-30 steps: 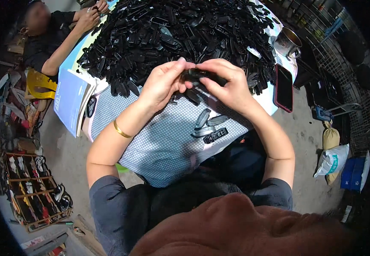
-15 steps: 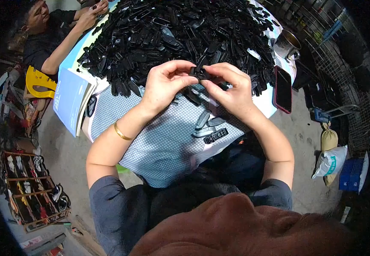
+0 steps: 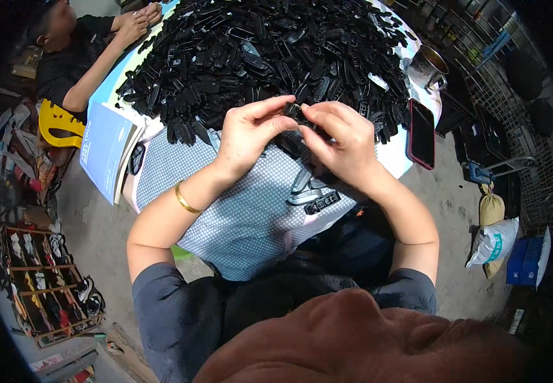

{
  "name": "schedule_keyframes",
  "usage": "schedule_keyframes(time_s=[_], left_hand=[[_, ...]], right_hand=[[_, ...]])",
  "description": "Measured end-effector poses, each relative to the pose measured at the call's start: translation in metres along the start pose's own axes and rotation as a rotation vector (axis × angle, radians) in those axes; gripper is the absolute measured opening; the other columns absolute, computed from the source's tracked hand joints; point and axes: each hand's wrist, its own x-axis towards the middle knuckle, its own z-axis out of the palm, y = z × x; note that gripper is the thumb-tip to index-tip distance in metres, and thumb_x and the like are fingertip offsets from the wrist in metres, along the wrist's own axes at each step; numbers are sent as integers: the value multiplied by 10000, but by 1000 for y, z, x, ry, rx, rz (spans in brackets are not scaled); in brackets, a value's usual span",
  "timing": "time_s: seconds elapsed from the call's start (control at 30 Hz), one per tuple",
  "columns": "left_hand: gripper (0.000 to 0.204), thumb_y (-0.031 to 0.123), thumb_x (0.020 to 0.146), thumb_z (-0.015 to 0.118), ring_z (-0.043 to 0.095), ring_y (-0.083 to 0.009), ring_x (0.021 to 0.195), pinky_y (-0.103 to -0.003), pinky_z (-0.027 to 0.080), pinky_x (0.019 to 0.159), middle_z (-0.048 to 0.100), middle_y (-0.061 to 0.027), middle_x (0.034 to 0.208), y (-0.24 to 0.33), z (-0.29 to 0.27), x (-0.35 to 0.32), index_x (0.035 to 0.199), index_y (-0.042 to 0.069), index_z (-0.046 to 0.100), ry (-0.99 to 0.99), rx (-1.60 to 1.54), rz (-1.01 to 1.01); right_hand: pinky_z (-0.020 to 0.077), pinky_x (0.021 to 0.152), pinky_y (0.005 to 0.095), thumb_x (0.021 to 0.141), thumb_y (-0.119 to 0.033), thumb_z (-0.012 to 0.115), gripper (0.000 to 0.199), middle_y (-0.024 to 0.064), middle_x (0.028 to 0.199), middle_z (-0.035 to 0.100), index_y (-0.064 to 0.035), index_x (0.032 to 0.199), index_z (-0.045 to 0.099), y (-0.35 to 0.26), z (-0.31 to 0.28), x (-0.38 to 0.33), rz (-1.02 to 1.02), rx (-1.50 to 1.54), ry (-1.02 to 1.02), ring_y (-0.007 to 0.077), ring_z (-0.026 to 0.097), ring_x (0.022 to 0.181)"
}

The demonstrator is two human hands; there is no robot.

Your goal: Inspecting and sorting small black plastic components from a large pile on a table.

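In front of the pile, my left hand [image 3: 243,137] pinches a small black plastic part [image 3: 294,112] between thumb and fingertips. My right hand [image 3: 348,137] is closed on the same part from the other side, its fingertips almost meeting those of the left. The fingers cover much of the part, so its exact shape cannot be made out. Just beyond both hands rises a large heap of black plastic pieces [image 3: 225,70]. Nearer my body, several grey and black casing pieces [image 3: 315,195] lie on the patterned cloth [image 3: 232,217].
Left of the cloth lie a blue-covered book [image 3: 105,150] and a yellow plastic stool [image 3: 56,124]. A phone [image 3: 422,134] and a metal mug [image 3: 428,67] stand along the table's right side. At the far left, a co-worker's hands [image 3: 139,22] rest by the table edge.
My fingers have shifted slightly around the black part, which has turned a little. My right hand has drawn slightly lower. The co-worker's hands have come down closer to the table.
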Motion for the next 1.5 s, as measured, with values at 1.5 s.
schedule_keyframes(time_s=[1.5], left_hand=[[292, 153, 688, 697, 512, -295, 884, -376, 425, 785, 567, -120, 869, -5, -10, -1, 925, 17, 594, -451, 1010, 304]], right_hand=[[487, 636, 381, 734, -223, 677, 253, 109, 799, 599, -45, 906, 626, 20, -4, -5, 206, -331, -415, 290, 601, 747]])
